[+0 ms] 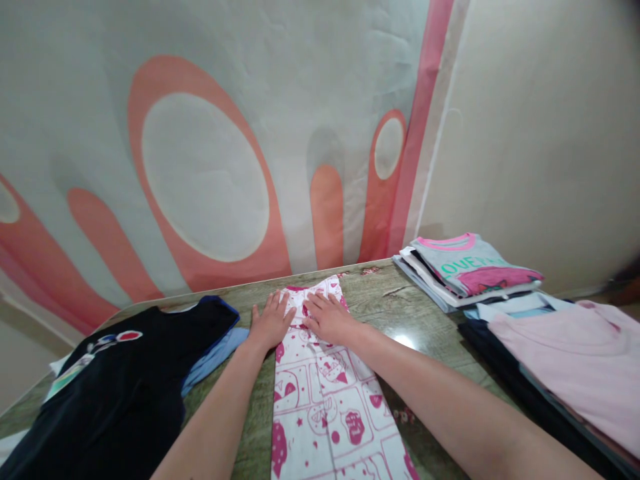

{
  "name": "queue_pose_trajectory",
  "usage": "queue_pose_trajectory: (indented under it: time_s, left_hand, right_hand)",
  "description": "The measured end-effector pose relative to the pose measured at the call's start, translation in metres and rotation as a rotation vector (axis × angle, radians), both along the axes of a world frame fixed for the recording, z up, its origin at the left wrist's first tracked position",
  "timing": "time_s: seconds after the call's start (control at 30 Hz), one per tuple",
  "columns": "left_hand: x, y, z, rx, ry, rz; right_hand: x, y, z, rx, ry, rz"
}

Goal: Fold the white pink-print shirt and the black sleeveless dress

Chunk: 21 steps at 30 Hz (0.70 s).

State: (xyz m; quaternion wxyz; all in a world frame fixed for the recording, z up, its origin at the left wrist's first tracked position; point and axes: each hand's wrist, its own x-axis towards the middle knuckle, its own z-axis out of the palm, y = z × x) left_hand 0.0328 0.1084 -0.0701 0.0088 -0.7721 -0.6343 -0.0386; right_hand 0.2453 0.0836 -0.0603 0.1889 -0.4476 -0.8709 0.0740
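Left hand (271,323) and right hand (329,318) flat, fingers extended, on far end of white-and-pink garment (320,400), no grip. Garment lies on tabletop (375,300). Black shirt (120,380) left of garment; gray-shirt stack (467,263) and pink-shirt stack (565,347) right of it.

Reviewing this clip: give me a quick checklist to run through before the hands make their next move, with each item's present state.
1. Left hand flat on the printed cloth: ok.
2. Right hand on the same cloth, beside the left: ok.
3. Printed cloth apart from the black shirt: ok, tabletop shows between them.
4. Layers under the pink shirt lined up with it: not ok, dark edges stick out on the left.
5. Near end of the printed cloth lying flat: cannot tell, it runs out of the picture.
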Motion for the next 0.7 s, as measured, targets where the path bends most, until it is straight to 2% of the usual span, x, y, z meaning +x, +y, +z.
queue_pose_trajectory:
  time_s: [0.37,0.5,0.6,0.7]
  left_hand:
    - [-0.004,-0.004,0.004,0.126,-0.173,0.016]
    - [-0.018,0.010,0.009,0.212,-0.298,0.031]
    - [-0.032,0.027,0.014,0.153,-0.403,0.072]
    - [-0.040,0.042,0.015,0.098,-0.431,0.058]
  right_hand:
    - [0.000,-0.001,0.001,-0.031,-0.022,-0.001]
    - [0.000,0.000,0.002,-0.041,-0.026,0.014]
    - [-0.001,0.000,0.002,-0.055,-0.036,0.016]
    - [0.000,0.000,0.003,-0.051,-0.023,0.021]
